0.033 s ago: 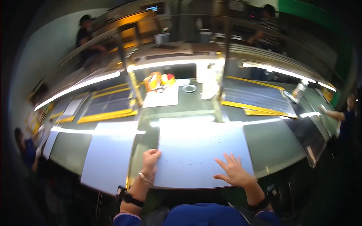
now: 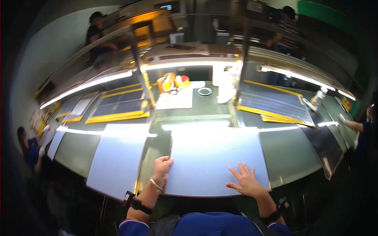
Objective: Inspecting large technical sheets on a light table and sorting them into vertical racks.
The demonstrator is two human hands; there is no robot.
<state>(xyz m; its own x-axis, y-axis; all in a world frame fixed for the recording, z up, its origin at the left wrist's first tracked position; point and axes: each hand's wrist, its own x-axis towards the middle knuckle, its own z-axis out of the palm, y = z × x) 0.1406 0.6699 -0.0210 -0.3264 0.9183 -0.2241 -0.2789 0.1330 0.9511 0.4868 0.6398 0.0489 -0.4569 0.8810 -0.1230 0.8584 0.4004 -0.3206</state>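
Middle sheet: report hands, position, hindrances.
Left hand gripping sheet by left edge. Right hand spread open over it. Sheet on table; glare washes out far end.

Lamps (image 2: 189, 64): bright, beyond the gripping left hand (image 2: 161, 170)
Held sheet (image 2: 212, 169): glare at far edge
Table (image 2: 291, 151): bends toward dark margins

Left hand (image 2: 162, 168) is curling in a grip, right hand (image 2: 248, 183) is splaying wide, palm facing down; both forearms (image 2: 149, 194) are pointing forward
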